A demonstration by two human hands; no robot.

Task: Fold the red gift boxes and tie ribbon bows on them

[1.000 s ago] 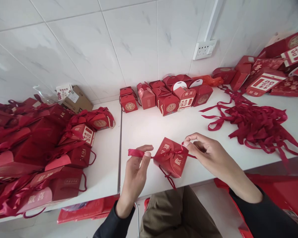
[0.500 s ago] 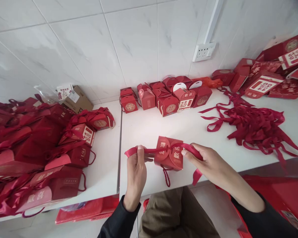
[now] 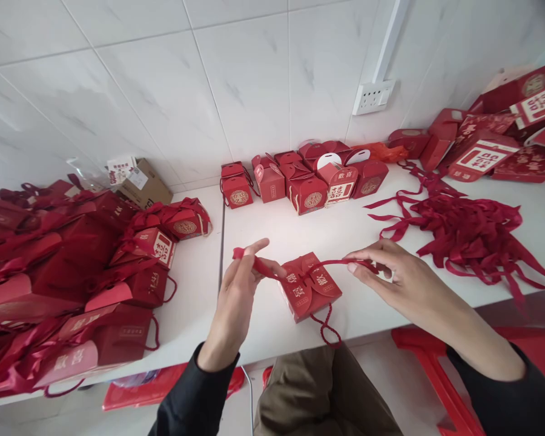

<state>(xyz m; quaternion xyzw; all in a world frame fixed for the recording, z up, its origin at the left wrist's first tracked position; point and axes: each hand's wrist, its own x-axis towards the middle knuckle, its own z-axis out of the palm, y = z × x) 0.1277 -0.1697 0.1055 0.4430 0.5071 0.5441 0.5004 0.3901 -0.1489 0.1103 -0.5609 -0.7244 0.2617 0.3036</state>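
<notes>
A small red gift box point(image 3: 315, 289) with gold characters stands on the white table between my hands, its rounded top flaps folded together. A dark red ribbon point(image 3: 333, 263) crosses the box's top at the middle. My left hand point(image 3: 243, 284) pinches one ribbon end left of the box, index finger stretched out. My right hand point(image 3: 386, 272) grips the other end to the right, thumb and fingers together. A red cord handle point(image 3: 330, 330) hangs in a loop at the box's near side.
Boxes with ribbon bows point(image 3: 49, 266) are heaped at left. Several red boxes point(image 3: 309, 192) line the wall. Loose ribbons point(image 3: 472, 233) lie in a pile at right, with more boxes point(image 3: 485, 151) behind. A red stool point(image 3: 431, 363) stands below the table edge.
My hands have moved farther apart and drawn the ribbon into a thin line across the box. The box has turned slightly, and its cord loop has shifted right.
</notes>
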